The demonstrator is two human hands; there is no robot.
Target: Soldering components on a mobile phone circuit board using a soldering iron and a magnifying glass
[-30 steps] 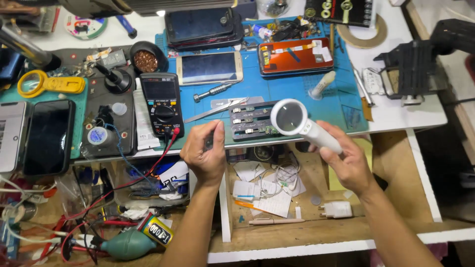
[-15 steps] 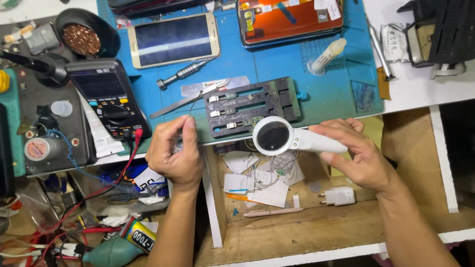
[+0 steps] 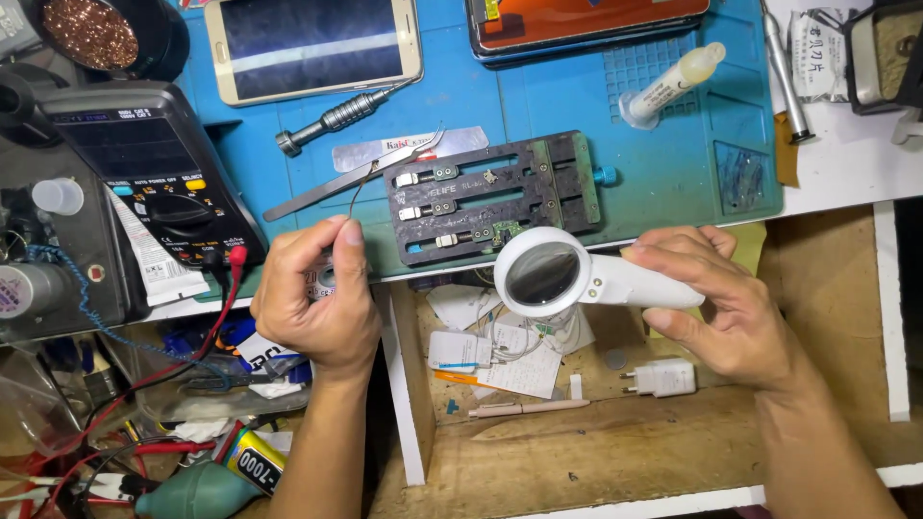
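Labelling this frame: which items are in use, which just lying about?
In use:
right hand holding white magnifier
left hand on small spool
black board holder

Lying about:
multimeter
tweezers
screwdriver
phone
syringe

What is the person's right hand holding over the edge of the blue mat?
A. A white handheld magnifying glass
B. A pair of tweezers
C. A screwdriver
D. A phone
A. The right hand grips the white handle of a magnifying glass, whose round lens sits over the lower edge of the black clamp fixture on the blue mat.
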